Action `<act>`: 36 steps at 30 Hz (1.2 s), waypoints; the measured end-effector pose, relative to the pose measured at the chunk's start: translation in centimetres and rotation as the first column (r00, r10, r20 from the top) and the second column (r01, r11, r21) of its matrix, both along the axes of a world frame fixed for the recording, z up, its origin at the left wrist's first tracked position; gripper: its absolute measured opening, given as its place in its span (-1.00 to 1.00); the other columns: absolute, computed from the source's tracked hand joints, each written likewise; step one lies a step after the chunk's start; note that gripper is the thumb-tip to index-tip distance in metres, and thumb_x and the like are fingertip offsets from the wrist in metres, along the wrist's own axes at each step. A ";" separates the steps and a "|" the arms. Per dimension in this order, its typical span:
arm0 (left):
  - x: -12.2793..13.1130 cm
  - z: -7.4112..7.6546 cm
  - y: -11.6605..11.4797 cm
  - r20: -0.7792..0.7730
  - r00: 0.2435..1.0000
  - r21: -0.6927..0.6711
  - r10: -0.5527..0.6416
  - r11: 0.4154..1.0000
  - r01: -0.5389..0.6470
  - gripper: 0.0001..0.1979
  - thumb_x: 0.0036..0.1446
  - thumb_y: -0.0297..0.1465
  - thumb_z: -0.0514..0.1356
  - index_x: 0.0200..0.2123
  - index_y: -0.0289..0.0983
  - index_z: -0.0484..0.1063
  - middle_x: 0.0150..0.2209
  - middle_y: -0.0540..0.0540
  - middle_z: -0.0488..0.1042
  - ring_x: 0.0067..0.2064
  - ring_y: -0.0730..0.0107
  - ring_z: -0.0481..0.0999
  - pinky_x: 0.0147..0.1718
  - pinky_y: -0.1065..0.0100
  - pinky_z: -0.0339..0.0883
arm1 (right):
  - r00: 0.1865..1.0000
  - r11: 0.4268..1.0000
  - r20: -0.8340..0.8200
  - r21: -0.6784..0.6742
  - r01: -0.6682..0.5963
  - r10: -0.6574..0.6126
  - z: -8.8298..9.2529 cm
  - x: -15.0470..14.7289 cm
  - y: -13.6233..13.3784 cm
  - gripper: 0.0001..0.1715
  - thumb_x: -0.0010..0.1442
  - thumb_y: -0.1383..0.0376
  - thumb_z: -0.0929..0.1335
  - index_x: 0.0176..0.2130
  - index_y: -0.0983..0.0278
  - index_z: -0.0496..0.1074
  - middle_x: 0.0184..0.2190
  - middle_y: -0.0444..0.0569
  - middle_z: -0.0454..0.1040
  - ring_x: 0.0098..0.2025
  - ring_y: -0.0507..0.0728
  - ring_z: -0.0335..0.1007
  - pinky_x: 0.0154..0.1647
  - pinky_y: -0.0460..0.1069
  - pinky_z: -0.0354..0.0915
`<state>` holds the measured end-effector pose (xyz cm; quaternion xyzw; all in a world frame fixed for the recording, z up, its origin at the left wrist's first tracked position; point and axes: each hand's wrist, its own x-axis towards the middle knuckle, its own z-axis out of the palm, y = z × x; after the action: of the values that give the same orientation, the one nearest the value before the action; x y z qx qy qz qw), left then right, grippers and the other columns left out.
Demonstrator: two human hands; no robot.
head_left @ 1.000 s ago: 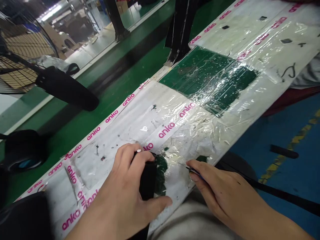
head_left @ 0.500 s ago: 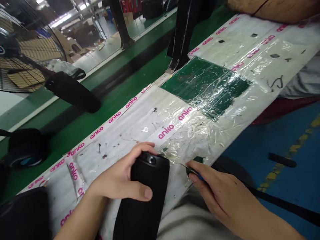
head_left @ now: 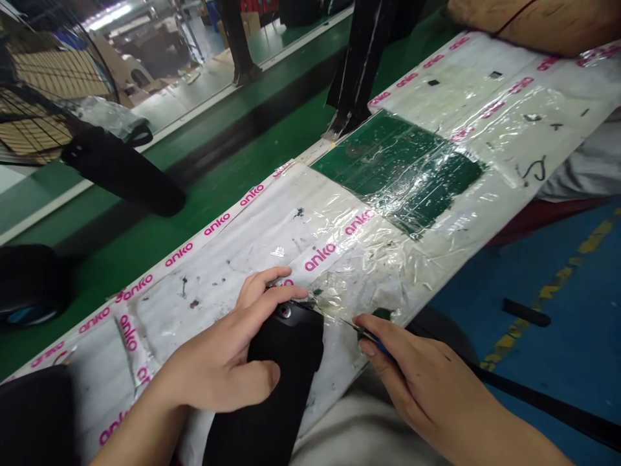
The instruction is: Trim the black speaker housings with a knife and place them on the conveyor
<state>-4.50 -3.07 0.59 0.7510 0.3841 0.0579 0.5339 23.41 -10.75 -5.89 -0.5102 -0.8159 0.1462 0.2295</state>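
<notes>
Black housing point(head_left: 272, 388) gripped by left hand point(head_left: 218, 366); right hand point(head_left: 427, 382) pinches thin tool point(head_left: 365, 332)

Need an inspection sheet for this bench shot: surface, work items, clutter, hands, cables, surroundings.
Surface: bench wrapped in white sheet, anko tape and wrinkled clear film; green patch shows under the film.
Job's things: black housing lies at the near edge, with a small round hole at its end; thin tool points left, its tip close to the housing.
Clutter: dark specks and black squares on the film.
Hands: left hand grips the black housing; right hand pinches the thin tool.
Cables: black cord runs right from under the right hand.
Surroundings: fan at left, green floor, blue floor, person's legs beyond the bench.
</notes>
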 end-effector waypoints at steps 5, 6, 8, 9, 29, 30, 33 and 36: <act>-0.2 0.8 -0.3 0.003 0.999 0.140 -0.039 0.989 0.039 -0.12 0.02 -0.61 0.12 0.41 0.01 0.10 0.53 -0.16 -0.05 0.58 -0.13 -0.12 0.42 -0.25 0.12 | 1.000 1.000 0.010 0.025 0.007 -0.007 -0.2 0.0 0.1 -0.68 0.57 0.34 0.10 0.10 0.32 0.35 -0.19 -0.01 0.67 -0.31 0.13 0.67 -0.40 -0.02 0.54; -0.3 1.2 -0.4 -0.007 0.999 0.198 -0.053 0.979 0.054 -0.13 0.04 -0.63 0.09 0.40 0.03 0.11 0.53 -0.14 0.00 0.57 -0.11 -0.10 0.44 -0.25 0.10 | 1.000 1.000 0.010 0.028 0.006 -0.006 -0.2 -0.1 0.1 -0.68 0.57 0.34 0.10 0.10 0.32 0.35 -0.19 0.00 0.67 -0.30 0.14 0.67 -0.40 -0.01 0.55; -0.9 2.1 -0.3 -0.037 0.996 0.308 -0.084 0.947 0.091 -0.16 0.08 -0.66 0.06 0.39 0.06 0.15 0.48 -0.06 0.17 0.54 -0.05 0.04 0.46 -0.20 0.08 | 1.000 1.000 0.011 0.028 0.004 -0.005 -0.3 -0.1 0.1 -0.68 0.57 0.35 0.10 0.11 0.33 0.35 -0.18 0.00 0.67 -0.30 0.14 0.68 -0.40 -0.01 0.55; -1.3 2.5 -0.2 -0.057 0.995 0.358 -0.086 0.928 0.101 -0.18 0.11 -0.66 0.05 0.38 0.08 0.17 0.43 -0.02 0.27 0.51 -0.02 0.14 0.46 -0.14 0.11 | 1.000 1.000 0.013 0.027 0.003 -0.003 -0.3 -0.1 0.1 -0.68 0.57 0.35 0.10 0.12 0.32 0.34 -0.18 0.00 0.67 -0.30 0.15 0.68 -0.40 0.00 0.56; -1.8 1.7 0.1 0.051 0.993 0.049 0.106 0.993 -0.109 -0.24 -0.01 -0.34 0.48 0.20 -0.09 0.19 0.27 -0.20 0.36 0.26 -0.08 0.46 0.15 0.07 0.49 | 1.000 0.995 0.001 0.093 -0.027 0.027 -0.7 0.0 0.3 -0.68 0.60 0.30 0.08 0.09 0.30 0.32 -0.21 0.02 0.68 -0.32 0.13 0.68 -0.44 -0.08 0.54; -1.6 1.2 0.1 0.104 0.989 -0.018 0.100 0.995 -0.099 -0.21 0.03 -0.31 0.48 0.25 -0.08 0.18 0.32 -0.21 0.33 0.32 -0.11 0.41 0.22 0.03 0.45 | 1.000 0.996 0.001 0.086 -0.027 0.027 -0.6 0.0 0.3 -0.69 0.60 0.31 0.08 0.09 0.30 0.32 -0.21 0.01 0.68 -0.32 0.13 0.68 -0.43 -0.08 0.54; -0.8 -0.1 0.1 0.100 0.993 -0.069 0.070 0.996 -0.063 -0.17 0.16 -0.27 0.44 0.39 -0.02 0.10 0.49 -0.20 0.13 0.51 -0.16 0.14 0.46 -0.15 0.11 | 1.000 0.998 -0.013 0.066 -0.018 0.018 -0.5 0.0 0.2 -0.72 0.59 0.33 0.10 0.10 0.28 0.30 -0.21 -0.01 0.67 -0.33 0.11 0.67 -0.42 -0.08 0.53; -0.7 -0.8 0.4 0.095 0.994 -0.075 0.050 0.996 -0.043 -0.17 0.24 -0.24 0.41 0.44 0.01 0.06 0.55 -0.16 0.02 0.56 -0.11 -0.01 0.50 -0.13 0.01 | 1.000 1.000 -0.024 0.026 -0.004 0.005 -0.4 0.1 0.0 -0.73 0.57 0.35 0.11 0.11 0.26 0.29 -0.21 -0.03 0.66 -0.31 0.11 0.67 -0.40 -0.06 0.53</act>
<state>-5.21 -2.71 -0.24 0.7184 0.3768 0.0927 0.5774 23.50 -10.77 -6.29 -0.5037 -0.8159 0.1424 0.2456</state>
